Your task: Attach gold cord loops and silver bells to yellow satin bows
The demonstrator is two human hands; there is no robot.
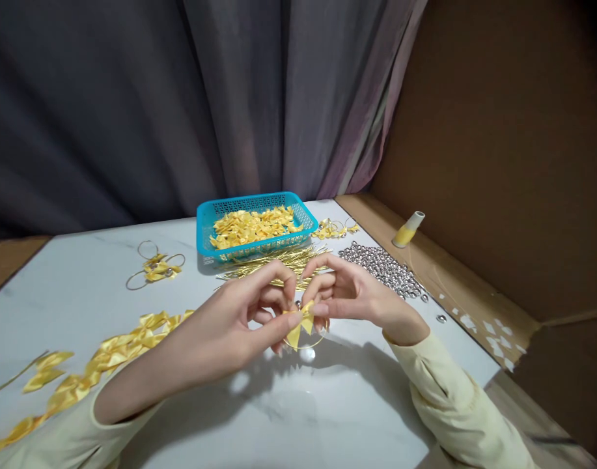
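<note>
Both hands meet in front of me above the white tabletop point(220, 423). Between them is a yellow ribbon bow point(306, 322) with a thin gold wire ring point(312, 346) hanging below it. My left hand point(252, 316) pinches the bow's left side between thumb and fingers. On the right side, my right hand point(349, 293) pinches the same bow. A small silver bead point(299, 304) shows at the bow's top, between the fingertips. Fingers cover part of the bow and ring. Just beyond the hands lies a bundle of gold wires point(269, 266).
Behind the wires stands a blue basket point(203, 228) of yellow bows. Silver beads point(381, 267) are heaped at right, near a yellow thread spool point(408, 229). Ringed bows point(161, 268) lie at left, others point(334, 228) beside the basket. A row of ribbon bows point(112, 348) lies near my left arm.
</note>
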